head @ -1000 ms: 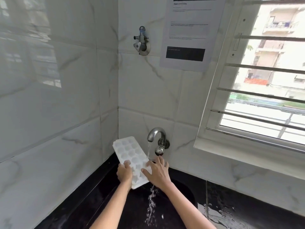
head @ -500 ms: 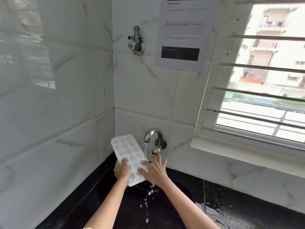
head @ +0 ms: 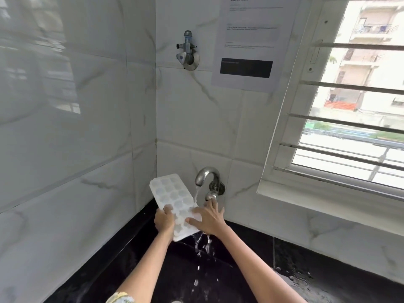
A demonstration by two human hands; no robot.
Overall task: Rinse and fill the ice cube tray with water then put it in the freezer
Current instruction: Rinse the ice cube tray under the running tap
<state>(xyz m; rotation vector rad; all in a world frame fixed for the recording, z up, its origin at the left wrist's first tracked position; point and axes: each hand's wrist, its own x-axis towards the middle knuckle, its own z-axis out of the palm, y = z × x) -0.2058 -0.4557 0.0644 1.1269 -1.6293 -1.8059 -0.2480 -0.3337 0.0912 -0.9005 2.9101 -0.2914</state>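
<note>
While water runs from the tap, the ice tray is held tilted under the stream, far end up toward the wall corner, near end low over the black sink. The tilt looks deliberate: water strikes the tray's right edge, sheets across the cups and spills off the lower corner into the basin, so this reads as rinsing, not filling.

Left hand grips the tray's near left edge, thumb curled over the rim, bearing the weight. Right hand lies flat on the tray's lower right, fingers straight and spread, thumb across the cups, probably steadying it against the flow or rubbing the surface. Its fingertips reach close to the tap handle; I cannot tell whether they touch.

Filling would need the tray levelled first. No freezer in sight.

Paper notice taped to the tiled wall, a second valve above, barred window to the right. Counter right of the sink is wet.
</note>
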